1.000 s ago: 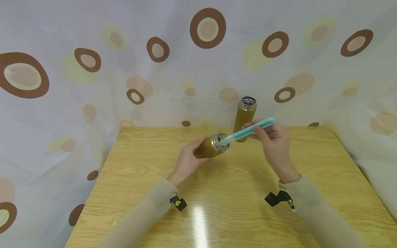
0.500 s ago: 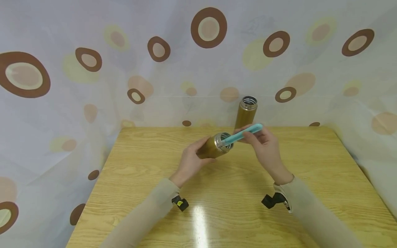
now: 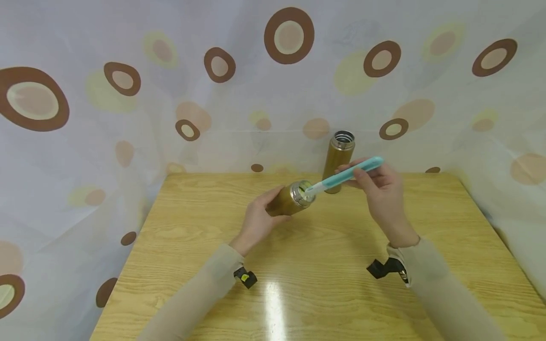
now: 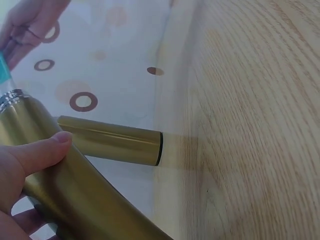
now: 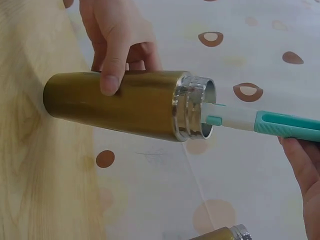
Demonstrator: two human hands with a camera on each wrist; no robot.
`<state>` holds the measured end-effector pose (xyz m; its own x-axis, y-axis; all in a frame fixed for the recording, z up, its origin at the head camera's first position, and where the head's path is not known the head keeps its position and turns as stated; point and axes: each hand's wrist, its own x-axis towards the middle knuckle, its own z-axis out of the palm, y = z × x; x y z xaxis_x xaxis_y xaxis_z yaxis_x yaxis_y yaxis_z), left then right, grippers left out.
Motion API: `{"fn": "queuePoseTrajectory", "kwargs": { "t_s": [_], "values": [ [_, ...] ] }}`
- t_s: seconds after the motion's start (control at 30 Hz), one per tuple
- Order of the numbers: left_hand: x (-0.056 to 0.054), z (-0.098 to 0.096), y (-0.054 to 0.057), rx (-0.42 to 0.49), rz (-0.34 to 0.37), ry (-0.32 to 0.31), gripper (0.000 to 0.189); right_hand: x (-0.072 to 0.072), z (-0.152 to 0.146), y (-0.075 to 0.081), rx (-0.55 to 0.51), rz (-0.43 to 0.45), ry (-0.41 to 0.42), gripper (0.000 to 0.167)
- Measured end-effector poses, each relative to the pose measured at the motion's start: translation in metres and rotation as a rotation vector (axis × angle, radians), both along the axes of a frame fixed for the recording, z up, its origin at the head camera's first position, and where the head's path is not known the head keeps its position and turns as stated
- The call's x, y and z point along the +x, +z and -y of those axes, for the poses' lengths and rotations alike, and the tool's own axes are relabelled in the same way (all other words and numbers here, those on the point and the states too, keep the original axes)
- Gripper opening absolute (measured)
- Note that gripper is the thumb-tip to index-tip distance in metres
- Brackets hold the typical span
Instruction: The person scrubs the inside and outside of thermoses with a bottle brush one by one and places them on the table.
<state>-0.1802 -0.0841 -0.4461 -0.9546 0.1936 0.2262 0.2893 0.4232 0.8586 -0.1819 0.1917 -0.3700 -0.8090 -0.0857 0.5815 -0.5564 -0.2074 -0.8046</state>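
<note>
My left hand (image 3: pixel 257 221) grips a gold metal flask (image 3: pixel 282 202) by its body. The flask is lidless and tilted, its silver threaded mouth pointing right and up. Between thumb and fingers, my right hand (image 3: pixel 387 201) pinches the teal handle of a bottle brush (image 3: pixel 343 177). Its white neck enters the flask mouth, seen closely in the right wrist view, where the flask (image 5: pixel 120 102) lies sideways. Something yellow-green shows inside the mouth in the head view; the rest of the brush head is hidden in the flask.
Behind the right hand, a second gold flask (image 3: pixel 339 154) stands upright and lidless at the back of the wooden table (image 3: pixel 315 284). A pale curtain (image 3: pixel 239 109) with brown and yellow ovals hangs at the back and sides.
My right hand pushed the brush deeper into the flask, then drew it back out to the right, showing more of the neck. The left hand and held flask shifted only slightly.
</note>
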Motion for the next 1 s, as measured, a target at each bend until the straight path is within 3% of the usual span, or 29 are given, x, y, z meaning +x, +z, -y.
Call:
{"fn": "queuePoseTrajectory", "kwargs": {
  "t_s": [0.13, 0.37, 0.73, 1.0],
  "values": [
    [0.002, -0.001, 0.001, -0.012, -0.008, -0.002, 0.076, -0.001, 0.005, -0.011, 0.093, 0.051, 0.004, 0.021],
    [0.005, -0.005, 0.003, -0.035, -0.025, -0.020, 0.077, -0.002, 0.019, -0.024, 0.174, 0.035, 0.056, 0.017],
    [0.005, 0.001, 0.002, -0.007, 0.028, -0.012, 0.075, 0.001, 0.007, -0.011, 0.132, 0.034, 0.080, 0.021],
    [0.004, 0.006, 0.004, -0.027, 0.010, -0.014, 0.076, 0.004, -0.004, 0.000, 0.075, 0.026, 0.006, 0.021]
  ]
}}
